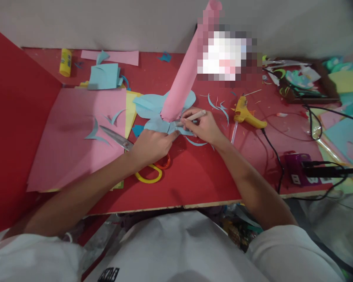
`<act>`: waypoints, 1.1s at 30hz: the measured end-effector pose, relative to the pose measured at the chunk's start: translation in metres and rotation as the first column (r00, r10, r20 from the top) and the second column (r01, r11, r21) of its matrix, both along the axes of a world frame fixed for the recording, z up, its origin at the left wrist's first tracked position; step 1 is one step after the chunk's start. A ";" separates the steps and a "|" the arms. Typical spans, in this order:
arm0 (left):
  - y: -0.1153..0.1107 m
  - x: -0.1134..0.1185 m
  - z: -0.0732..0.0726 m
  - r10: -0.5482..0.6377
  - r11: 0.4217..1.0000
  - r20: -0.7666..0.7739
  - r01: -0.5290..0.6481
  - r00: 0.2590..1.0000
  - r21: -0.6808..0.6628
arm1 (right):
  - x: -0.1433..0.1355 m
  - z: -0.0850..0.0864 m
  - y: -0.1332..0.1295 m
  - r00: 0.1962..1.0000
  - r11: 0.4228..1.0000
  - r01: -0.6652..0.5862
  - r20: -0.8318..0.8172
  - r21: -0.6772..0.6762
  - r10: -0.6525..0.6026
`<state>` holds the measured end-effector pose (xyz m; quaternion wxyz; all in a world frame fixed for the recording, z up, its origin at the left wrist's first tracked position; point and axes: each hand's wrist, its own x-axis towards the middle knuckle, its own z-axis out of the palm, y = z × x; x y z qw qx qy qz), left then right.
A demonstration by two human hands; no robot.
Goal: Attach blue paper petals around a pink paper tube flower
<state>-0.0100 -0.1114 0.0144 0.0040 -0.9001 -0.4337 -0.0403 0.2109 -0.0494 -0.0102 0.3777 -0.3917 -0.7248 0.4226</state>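
A light-blue paper flower [147, 105] with broad petals lies on the red table, and the foot of a pink paper tube [184, 78] rests at its middle, tilted up to the right. My left hand [154, 147] has its fingers closed at the flower's near petal, its fingertips partly hidden. In a closed grip, my right hand [204, 127] holds a pale pen-like stick [198, 115], its lower end down by the petals. Under my left hand lie scissors [148, 174] with yellow and red handles, blades pointing to the left.
Pink paper sheets [76, 129] with blue offcuts cover the left. A glue stick [65, 62] stands behind. To the right are a corded yellow glue gun [247, 113], a purple box [297, 168] with cables and a brown tray [326, 86] of scraps. A red panel [14, 129] borders the left.
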 end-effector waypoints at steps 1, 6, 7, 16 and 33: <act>0.000 0.000 0.000 -0.003 1.000 -0.005 0.003 1.000 0.005 | 0.000 0.000 0.000 1.000 1.000 -0.004 0.005 -0.009 0.004; 0.000 0.000 0.000 0.006 1.000 0.002 -0.006 1.000 -0.001 | 0.001 0.000 0.000 1.000 1.000 0.018 0.006 -0.018 -0.017; 0.000 0.000 0.000 0.010 1.000 -0.001 -0.010 1.000 -0.005 | 0.001 -0.001 0.000 1.000 1.000 0.012 0.007 -0.021 -0.012; 0.000 0.001 0.002 0.007 1.000 -0.029 -0.007 1.000 -0.007 | 0.003 -0.003 0.000 1.000 0.997 0.007 0.007 -0.078 -0.007; -0.001 0.000 -0.001 0.012 1.000 0.014 -0.012 1.000 0.001 | 0.003 -0.004 0.002 1.000 0.999 0.031 0.007 -0.015 -0.031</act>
